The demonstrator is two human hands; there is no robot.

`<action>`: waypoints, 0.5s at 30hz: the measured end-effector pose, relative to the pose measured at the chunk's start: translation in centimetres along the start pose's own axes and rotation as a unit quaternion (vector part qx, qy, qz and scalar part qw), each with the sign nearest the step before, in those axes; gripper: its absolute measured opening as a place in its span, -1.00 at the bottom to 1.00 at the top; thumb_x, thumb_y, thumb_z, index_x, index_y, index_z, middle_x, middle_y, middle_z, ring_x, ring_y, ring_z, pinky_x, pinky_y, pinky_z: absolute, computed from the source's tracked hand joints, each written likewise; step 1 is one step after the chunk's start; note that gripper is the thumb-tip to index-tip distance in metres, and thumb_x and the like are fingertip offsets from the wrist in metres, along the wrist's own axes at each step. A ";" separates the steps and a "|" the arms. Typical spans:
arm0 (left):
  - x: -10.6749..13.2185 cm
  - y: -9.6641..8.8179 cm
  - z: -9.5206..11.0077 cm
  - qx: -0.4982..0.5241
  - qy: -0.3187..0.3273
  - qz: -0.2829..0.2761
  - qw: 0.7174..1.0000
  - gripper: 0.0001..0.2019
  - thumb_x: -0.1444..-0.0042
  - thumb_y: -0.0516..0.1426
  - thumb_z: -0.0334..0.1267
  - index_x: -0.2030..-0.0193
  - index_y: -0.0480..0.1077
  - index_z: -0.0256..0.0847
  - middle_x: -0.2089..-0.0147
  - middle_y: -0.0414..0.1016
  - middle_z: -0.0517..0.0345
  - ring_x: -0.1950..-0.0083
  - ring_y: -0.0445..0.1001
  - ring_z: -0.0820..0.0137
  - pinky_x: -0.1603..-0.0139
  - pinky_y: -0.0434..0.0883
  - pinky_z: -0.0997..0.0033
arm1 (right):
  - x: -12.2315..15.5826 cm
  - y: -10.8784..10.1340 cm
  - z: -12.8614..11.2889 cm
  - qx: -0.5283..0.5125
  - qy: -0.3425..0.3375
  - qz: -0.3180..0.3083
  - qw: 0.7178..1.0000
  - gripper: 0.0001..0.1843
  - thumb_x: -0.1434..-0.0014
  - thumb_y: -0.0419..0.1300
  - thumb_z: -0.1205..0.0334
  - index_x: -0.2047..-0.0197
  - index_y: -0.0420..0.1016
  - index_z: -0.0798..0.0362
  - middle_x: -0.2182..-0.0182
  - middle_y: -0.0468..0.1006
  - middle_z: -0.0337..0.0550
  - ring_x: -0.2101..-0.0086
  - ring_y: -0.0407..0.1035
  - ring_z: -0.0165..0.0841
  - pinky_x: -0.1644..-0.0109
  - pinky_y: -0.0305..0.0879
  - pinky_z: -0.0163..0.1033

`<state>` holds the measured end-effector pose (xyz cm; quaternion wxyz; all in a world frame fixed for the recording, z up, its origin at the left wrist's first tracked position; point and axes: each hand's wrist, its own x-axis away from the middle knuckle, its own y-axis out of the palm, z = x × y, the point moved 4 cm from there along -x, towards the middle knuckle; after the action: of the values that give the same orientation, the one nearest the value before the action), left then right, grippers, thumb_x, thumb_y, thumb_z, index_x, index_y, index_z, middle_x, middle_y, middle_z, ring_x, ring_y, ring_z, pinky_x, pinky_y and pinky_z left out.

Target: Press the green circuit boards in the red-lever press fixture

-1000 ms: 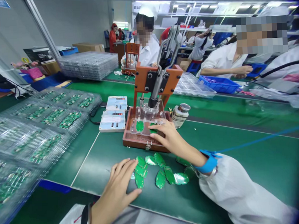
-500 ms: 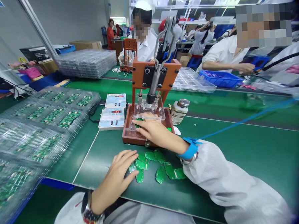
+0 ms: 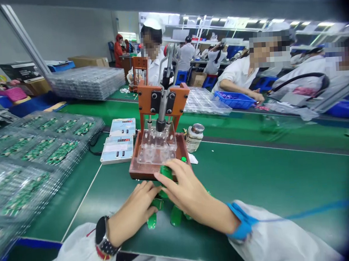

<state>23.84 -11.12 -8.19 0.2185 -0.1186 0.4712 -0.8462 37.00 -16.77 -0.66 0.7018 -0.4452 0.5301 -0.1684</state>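
My right hand [image 3: 186,192] hovers just in front of the orange press fixture [image 3: 158,147], its fingers pinched on a small green circuit board [image 3: 166,172]. My left hand [image 3: 137,210] rests on the green mat beside it, fingers curled over loose green boards [image 3: 155,209] that lie in a heap under both hands. The clear plate of the fixture shows no board under it. A blue wrist strap [image 3: 240,224] with a blue cord circles my right wrist, and a black watch [image 3: 101,237] sits on my left.
Stacked clear trays of green boards [image 3: 32,153] fill the left side. Two small meter boxes [image 3: 118,143] and a metal-capped jar [image 3: 194,136] flank the fixture. Other people in white coats work across the green belt, near a blue bin [image 3: 234,100].
My right hand drew back from the fixture's nest toward me with a green board in its fingers. My left hand slid right onto the heap. The view shifted left and down.
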 end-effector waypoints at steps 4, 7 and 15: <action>-0.1 0.2 -0.4 0.049 -0.018 -0.008 0.999 -0.42 0.00 0.23 -0.57 -0.16 0.28 -0.12 -0.01 0.40 0.05 -0.06 0.36 0.17 -0.11 0.32 0.10 | 3.0 -3.8 7.6 0.113 0.125 0.136 0.976 -0.72 -0.28 0.06 0.29 -0.06 0.32 0.08 0.03 0.31 0.12 -0.01 0.20 -0.08 -0.06 0.22 0.06; -0.2 0.0 -0.2 0.061 -0.036 -0.020 0.997 -0.45 0.00 0.21 -0.57 -0.13 0.31 -0.12 0.00 0.45 0.06 -0.07 0.37 0.15 -0.14 0.29 0.06 | 4.9 -4.1 18.0 0.180 0.338 0.124 0.916 -0.63 -0.26 0.04 0.17 -0.08 0.34 0.15 0.08 0.35 0.16 0.01 0.20 -0.04 -0.07 0.18 0.09; -0.6 -1.5 -0.3 0.138 -0.069 0.019 0.988 -0.76 0.03 0.21 -0.53 0.21 0.48 -0.19 0.21 0.53 0.12 0.11 0.44 0.24 0.02 0.34 0.23 | 3.7 -3.8 29.4 0.165 0.436 0.124 0.876 -0.49 -0.16 0.12 0.11 -0.10 0.28 0.25 -0.09 0.22 0.37 -0.09 0.10 0.14 -0.05 0.09 0.28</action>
<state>23.87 -9.86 -7.07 0.2812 -0.1366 0.3360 -0.8885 65.56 -8.36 1.46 0.4774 -0.1351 0.7980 -0.3420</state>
